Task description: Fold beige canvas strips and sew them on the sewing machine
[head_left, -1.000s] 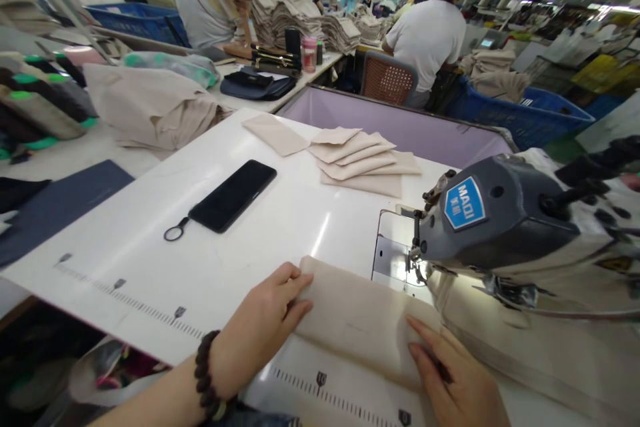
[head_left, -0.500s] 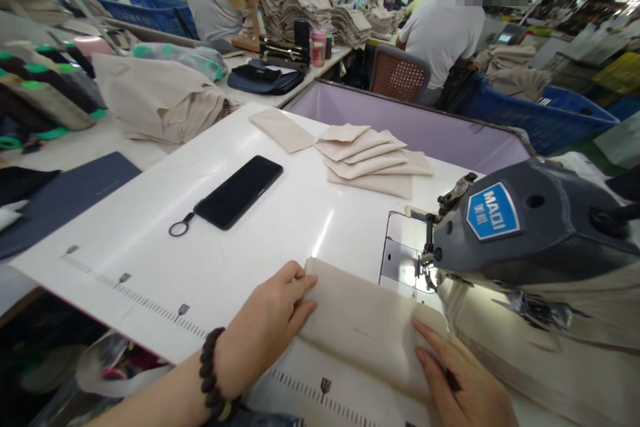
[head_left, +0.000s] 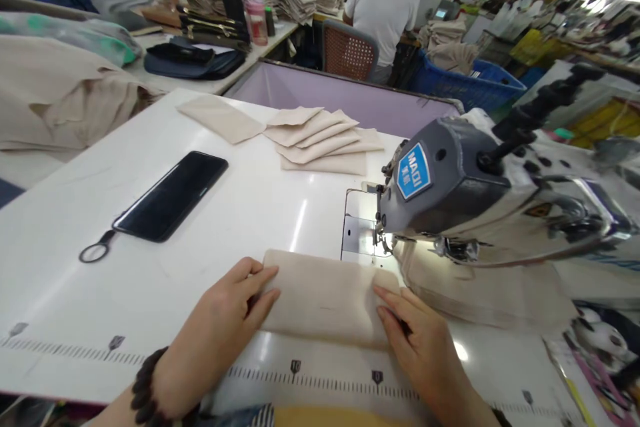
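Observation:
A folded beige fabric piece lies in front of the sewing machine, near the table's front edge. My left hand pinches its left end between thumb and fingers. At the right end, my right hand grips it the same way. The fabric's far edge is close to the metal needle plate but apart from the needle. More beige fabric lies under the machine arm, to the right of my right hand.
Several beige pieces are fanned out at the table's back. A black phone with a ring strap lies to the left. Printed ruler marks run along the front edge. Beyond the lilac trough, a person in a white shirt sits facing away.
My view has turned to the right, so the table and machine appear further left. Both hands keep hold of the fabric piece, which now lies straighter in view.

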Demonstrator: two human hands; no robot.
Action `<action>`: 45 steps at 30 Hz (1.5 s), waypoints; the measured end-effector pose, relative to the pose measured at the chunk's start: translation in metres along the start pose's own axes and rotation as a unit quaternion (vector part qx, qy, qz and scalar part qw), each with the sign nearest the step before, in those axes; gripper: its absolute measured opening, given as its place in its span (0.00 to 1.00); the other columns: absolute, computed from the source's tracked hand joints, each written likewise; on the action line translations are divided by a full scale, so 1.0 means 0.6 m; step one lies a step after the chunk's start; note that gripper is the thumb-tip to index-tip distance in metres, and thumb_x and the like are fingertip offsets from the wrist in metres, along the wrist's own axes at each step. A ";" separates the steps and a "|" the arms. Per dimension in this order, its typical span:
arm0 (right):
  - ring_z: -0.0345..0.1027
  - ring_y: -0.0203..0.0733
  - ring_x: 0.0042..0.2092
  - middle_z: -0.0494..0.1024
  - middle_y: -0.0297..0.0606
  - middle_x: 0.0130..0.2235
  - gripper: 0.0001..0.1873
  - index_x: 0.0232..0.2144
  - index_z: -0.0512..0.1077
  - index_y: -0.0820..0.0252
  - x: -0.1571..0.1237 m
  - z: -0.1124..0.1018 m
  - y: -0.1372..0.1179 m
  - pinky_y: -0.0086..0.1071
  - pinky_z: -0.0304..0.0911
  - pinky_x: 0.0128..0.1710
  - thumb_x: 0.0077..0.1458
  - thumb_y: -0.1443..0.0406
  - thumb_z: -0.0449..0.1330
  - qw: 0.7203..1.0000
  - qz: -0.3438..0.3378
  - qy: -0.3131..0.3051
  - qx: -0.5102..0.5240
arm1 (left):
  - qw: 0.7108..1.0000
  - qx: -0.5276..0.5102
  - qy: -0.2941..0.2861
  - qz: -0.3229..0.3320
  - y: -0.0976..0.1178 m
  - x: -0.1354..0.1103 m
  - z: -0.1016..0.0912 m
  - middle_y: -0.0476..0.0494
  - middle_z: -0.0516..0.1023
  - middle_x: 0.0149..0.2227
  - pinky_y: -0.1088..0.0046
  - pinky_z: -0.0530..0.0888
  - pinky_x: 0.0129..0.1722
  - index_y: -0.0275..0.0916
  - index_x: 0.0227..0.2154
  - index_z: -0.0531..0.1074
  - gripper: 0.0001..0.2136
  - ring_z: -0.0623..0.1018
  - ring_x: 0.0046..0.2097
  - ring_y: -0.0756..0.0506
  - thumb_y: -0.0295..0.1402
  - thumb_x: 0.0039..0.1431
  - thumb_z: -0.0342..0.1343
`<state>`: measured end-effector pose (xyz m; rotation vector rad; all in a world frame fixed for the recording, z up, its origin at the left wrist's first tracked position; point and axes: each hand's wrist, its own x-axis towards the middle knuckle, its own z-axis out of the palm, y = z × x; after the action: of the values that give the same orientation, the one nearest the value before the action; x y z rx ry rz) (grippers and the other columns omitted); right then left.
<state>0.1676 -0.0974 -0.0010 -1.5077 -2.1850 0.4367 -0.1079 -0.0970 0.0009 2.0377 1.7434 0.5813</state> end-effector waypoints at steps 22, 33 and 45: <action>0.69 0.41 0.38 0.75 0.43 0.36 0.16 0.43 0.72 0.63 0.015 -0.008 -0.010 0.32 0.65 0.38 0.54 0.70 0.49 0.991 0.083 -0.062 0.085 | 0.997 0.043 0.050 0.036 -0.015 0.004 0.007 0.49 0.72 0.33 0.81 0.73 0.33 0.41 0.37 0.73 0.17 0.76 0.31 0.51 0.46 0.59 0.44; 0.68 0.39 0.36 0.75 0.40 0.34 0.14 0.40 0.71 0.63 0.012 -0.009 -0.016 0.32 0.63 0.38 0.52 0.71 0.52 0.985 0.120 -0.043 0.115 | 0.996 0.071 0.046 0.028 -0.025 0.003 0.015 0.48 0.72 0.33 0.78 0.74 0.36 0.40 0.36 0.74 0.20 0.76 0.32 0.49 0.48 0.58 0.44; 0.69 0.39 0.34 0.76 0.40 0.32 0.13 0.38 0.73 0.64 0.015 -0.011 -0.018 0.29 0.62 0.35 0.53 0.70 0.51 0.985 0.118 -0.017 0.122 | 0.993 0.079 0.066 0.055 -0.015 0.010 0.009 0.46 0.72 0.31 0.79 0.74 0.33 0.38 0.33 0.75 0.21 0.76 0.30 0.49 0.47 0.59 0.42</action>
<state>0.1595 -0.0930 0.0115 -1.6341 -1.8994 0.7830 -0.1112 -0.0901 -0.0082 2.2628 1.8101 0.6439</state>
